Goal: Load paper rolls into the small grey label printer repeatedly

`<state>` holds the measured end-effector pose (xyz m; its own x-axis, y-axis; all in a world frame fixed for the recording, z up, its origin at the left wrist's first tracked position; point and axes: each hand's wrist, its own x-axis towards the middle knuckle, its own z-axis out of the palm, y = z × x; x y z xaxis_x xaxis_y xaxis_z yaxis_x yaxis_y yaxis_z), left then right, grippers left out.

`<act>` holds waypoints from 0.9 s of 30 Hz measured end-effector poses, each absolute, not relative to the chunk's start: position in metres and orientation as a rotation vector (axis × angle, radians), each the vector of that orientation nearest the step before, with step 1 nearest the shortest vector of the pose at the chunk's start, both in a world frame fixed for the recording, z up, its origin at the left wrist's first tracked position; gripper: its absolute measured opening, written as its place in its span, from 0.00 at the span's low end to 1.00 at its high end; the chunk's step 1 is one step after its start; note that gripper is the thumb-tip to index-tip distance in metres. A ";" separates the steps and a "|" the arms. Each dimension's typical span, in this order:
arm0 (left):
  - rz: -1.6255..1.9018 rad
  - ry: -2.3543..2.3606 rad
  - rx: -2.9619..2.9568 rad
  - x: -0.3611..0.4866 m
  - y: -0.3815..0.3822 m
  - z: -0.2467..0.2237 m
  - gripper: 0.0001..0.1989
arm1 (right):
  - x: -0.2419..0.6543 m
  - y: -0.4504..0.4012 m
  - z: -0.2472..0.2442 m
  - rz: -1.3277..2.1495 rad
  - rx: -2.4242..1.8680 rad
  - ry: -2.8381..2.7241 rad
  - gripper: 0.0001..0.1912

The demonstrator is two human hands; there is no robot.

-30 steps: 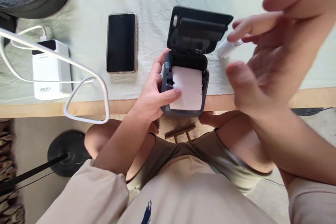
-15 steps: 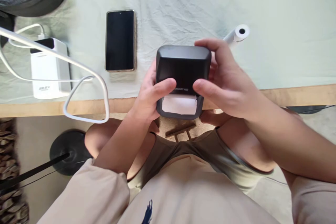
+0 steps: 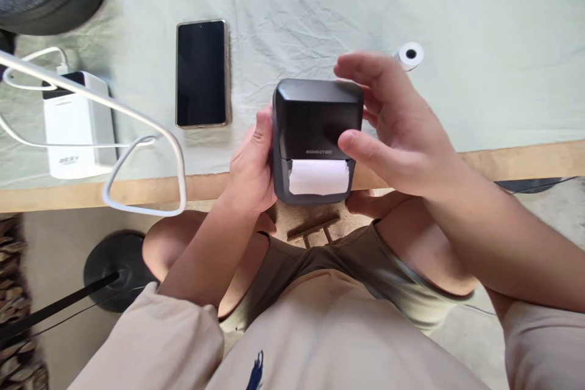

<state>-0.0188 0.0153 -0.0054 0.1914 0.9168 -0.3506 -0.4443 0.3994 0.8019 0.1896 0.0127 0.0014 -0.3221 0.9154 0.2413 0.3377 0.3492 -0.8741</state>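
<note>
A small black label printer (image 3: 320,119) is held up over the table's front edge, with a strip of white paper (image 3: 319,177) showing from its slot. My left hand (image 3: 251,164) is closed round the printer's left side, thumb along the edge and the other fingers mostly hidden behind it. At the right upper corner, my right hand (image 3: 397,128) has its fingers spread. Its thumb overlaps the printer's front, while the index finger stands off the top edge; whether the thumb touches cannot be told. Behind that hand lies a white paper roll (image 3: 411,56), partly covered.
A smartphone (image 3: 202,73) lies on the pale cloth left of the printer. Further left stands a white power bank (image 3: 75,128) with a white cable (image 3: 137,119) looping past the table edge (image 3: 205,187). A dark round case (image 3: 55,0) sits at the back left corner.
My left thumb has moved off the printer's front to its side. My right index finger has lifted away from the top edge. The view has shifted slightly.
</note>
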 end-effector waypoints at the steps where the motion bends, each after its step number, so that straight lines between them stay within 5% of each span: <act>1: 1.063 0.961 0.575 -0.017 0.015 -0.004 0.20 | 0.190 0.012 0.004 0.936 -1.084 -1.884 0.34; 6: 1.056 0.901 0.566 -0.020 0.017 -0.006 0.16 | 0.190 0.010 0.013 0.923 -1.110 -1.975 0.40; 16: 1.052 0.821 0.630 -0.021 0.019 -0.005 0.16 | 0.179 0.006 0.025 0.468 -1.121 -1.568 0.13; 25: 1.019 0.817 0.773 -0.025 0.012 -0.011 0.22 | 0.187 0.003 0.025 0.283 -1.241 -2.014 0.03; 27: 0.999 0.791 0.799 -0.027 0.011 -0.011 0.22 | 0.190 0.002 0.020 0.176 -1.311 -2.165 0.08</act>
